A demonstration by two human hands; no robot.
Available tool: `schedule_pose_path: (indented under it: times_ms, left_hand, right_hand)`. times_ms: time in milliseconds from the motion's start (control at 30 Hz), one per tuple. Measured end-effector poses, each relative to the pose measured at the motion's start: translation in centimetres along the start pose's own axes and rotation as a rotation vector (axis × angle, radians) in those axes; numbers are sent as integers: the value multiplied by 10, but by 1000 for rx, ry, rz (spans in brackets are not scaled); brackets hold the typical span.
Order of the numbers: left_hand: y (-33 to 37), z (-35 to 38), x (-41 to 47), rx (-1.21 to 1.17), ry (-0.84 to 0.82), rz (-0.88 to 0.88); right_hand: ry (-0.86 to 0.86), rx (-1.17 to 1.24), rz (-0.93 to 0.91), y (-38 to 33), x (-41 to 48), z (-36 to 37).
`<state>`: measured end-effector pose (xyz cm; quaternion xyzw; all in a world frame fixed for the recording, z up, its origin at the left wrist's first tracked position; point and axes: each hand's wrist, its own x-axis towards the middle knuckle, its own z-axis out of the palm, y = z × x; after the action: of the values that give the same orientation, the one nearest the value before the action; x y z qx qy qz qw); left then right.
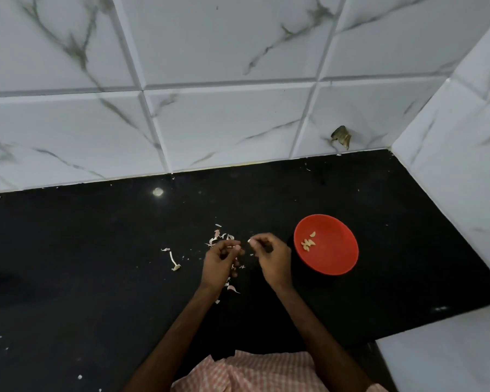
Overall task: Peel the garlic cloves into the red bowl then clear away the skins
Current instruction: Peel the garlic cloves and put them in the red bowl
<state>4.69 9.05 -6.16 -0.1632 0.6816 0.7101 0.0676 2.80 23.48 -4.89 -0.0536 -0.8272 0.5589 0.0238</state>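
The red bowl (334,261) sits on the black counter right of my hands, with several peeled cloves (308,243) inside. My right hand (269,256) has curled fingers and pinches a small pale garlic clove (249,241) at its fingertips. My left hand (219,260) is close beside it, fingers curled; whether it holds anything is hard to tell. Loose garlic skins (218,236) lie scattered around and under my hands, and a longer strip of skin (173,260) lies to the left.
The black counter (96,264) runs to a white marble-tiled wall (210,123) behind and another tiled wall (464,165) on the right. A brownish scrap (341,137) sticks to the back wall. A white surface (441,357) sits at lower right.
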Motion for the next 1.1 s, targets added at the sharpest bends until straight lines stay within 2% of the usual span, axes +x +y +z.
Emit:
schedule_pose_path:
  times_ms: [67,133,200,267,433,533,633,733,833,967,1100]
  left_hand:
    - [-4,-3,4,258,-32,88]
    - [-10,-12,9,655,-128,207]
    - [-13,-25,12,932,-253,206]
    - [-15,-37,13,1049,-328,136]
    - [-24,-53,7,1089,-436,10]
    - [-29,-48,-1,1146,-442,62]
    - [-30,-41,-3,1158,-375,136]
    - [-32,-37,-4,1153,-335,160]
    - [-33,-37,-5,1104,-247,201]
    - [-35,-44,-6,1044,-141,202]
    - [-38,-54,-8,947,-67,174]
  right_hand:
    - [122,-3,24,8,13,-22]
    - [216,-54,68,19,25,-48]
    - [253,-171,127,30,34,-69]
    - [236,-295,142,41,38,-81]
    - [128,-549,115,45,29,-83]
    - [170,-564,-128,30,18,-70]
    - [8,-457,-272,19,2,-39]
    - [-306,-444,-196,30,-12,-4]
    - [-482,-474,-167,41,-24,14]
    - [-578,-582,-151,43,-37,23]
    - [-510,-671,-196,44,-40,32]
